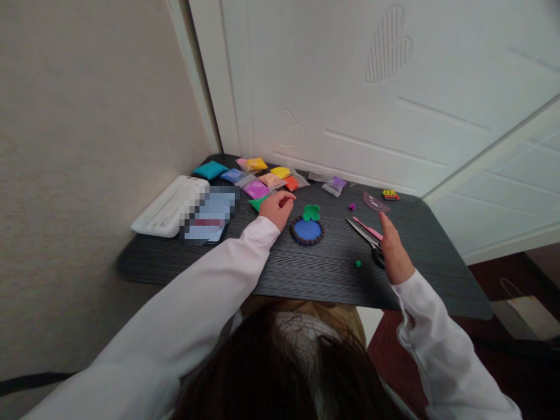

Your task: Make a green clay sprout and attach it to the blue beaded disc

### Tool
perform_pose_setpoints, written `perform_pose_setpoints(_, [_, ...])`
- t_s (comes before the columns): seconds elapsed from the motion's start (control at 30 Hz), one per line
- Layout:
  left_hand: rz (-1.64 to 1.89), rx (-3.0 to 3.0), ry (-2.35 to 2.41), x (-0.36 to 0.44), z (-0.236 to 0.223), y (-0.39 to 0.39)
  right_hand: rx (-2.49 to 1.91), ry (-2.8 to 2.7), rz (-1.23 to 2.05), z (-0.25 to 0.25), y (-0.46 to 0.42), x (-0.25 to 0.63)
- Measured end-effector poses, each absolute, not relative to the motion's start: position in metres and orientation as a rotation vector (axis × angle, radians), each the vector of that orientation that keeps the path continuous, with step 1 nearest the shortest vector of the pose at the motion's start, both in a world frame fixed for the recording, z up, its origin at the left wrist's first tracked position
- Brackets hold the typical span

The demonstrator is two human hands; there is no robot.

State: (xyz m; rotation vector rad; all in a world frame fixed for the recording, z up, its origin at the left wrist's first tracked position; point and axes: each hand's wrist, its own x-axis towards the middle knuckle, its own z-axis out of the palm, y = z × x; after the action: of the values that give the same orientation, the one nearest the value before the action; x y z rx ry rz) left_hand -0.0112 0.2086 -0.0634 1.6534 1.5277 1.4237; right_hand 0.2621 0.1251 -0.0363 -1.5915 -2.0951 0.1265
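Note:
My left hand rests beside a green clay packet, fingers loosely bent and apart, with nothing visible in them. Just right of it lies a round blue clay disc edged with small brown balls. A green four-lobed clay piece overlaps the disc's far edge. On the right, my right hand is held on edge, fingers straight, over the handles of the scissors. A pink tool lies along the blades. Nearer to me sits a small green clay ball.
Several coloured clay packets line the back of the dark table. A white case and a phone lie at left. Purple clay bits, a dark plastic sheet and a yellow-red piece lie back right.

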Motion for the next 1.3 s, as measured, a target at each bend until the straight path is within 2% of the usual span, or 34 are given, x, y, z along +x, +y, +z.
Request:
perform_pose_setpoints(0.13, [1.422,1.646,1.522,-0.01,-0.065,0.21,-1.625,-2.352,-0.042,-0.05,0.111,0.246])
perform_pose_setpoints(0.27, [1.428,1.646,1.526,-0.011,-0.066,0.21,-1.686,-2.35,-0.169,-0.061,0.122,0.237])
perform_pose_setpoints(0.6, [1.409,1.64,1.533,-0.01,-0.064,0.209,-1.555,-2.316,-0.088,-0.051,0.119,0.267])
perform_pose_setpoints(0.83, [1.407,1.652,1.543,-0.012,-0.067,0.211,-1.55,-2.621,-0.235,-0.057,0.129,0.239])
perform_pose_setpoints(1.13, [1.4,1.641,1.529,-0.009,-0.064,0.209,-1.49,-2.731,-0.139,-0.055,0.105,0.212])
perform_pose_setpoints(1.3, [1.401,1.648,1.529,-0.011,-0.063,0.208,-1.567,-2.642,-0.169,-0.055,0.126,0.199])
